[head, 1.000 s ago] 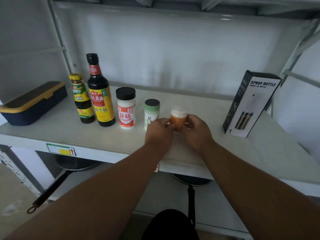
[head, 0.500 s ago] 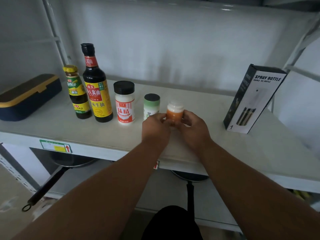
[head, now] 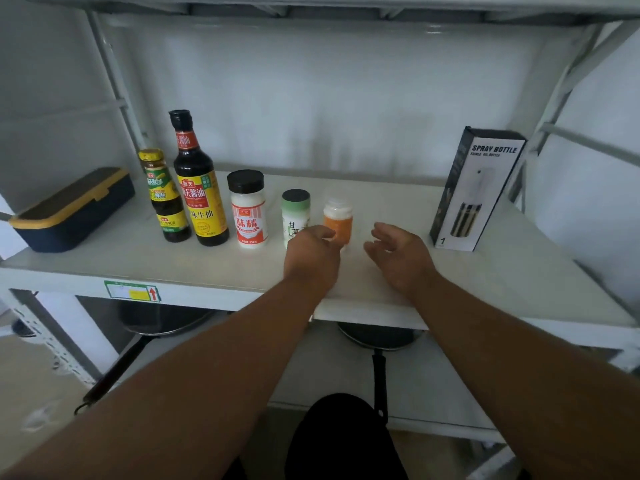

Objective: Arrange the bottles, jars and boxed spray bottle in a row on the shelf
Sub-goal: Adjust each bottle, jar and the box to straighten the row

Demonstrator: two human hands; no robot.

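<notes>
A single wide-angle view from a camera worn on the person's head, looking forward and down onto a white metal shelf point(head: 131, 252) at close range, about arm's reach. Both forearms enter from the bottom edge and run up toward the middle of the frame. The shelf board fills the central band; the back wall point(head: 346, 98) and the underside of the upper shelf point(head: 346, 5) lie above. Below the board's front edge, a lower level shows what look like dark frying pans point(head: 379, 336), dim and partly hidden. Straight lines bow near the edges.
</notes>
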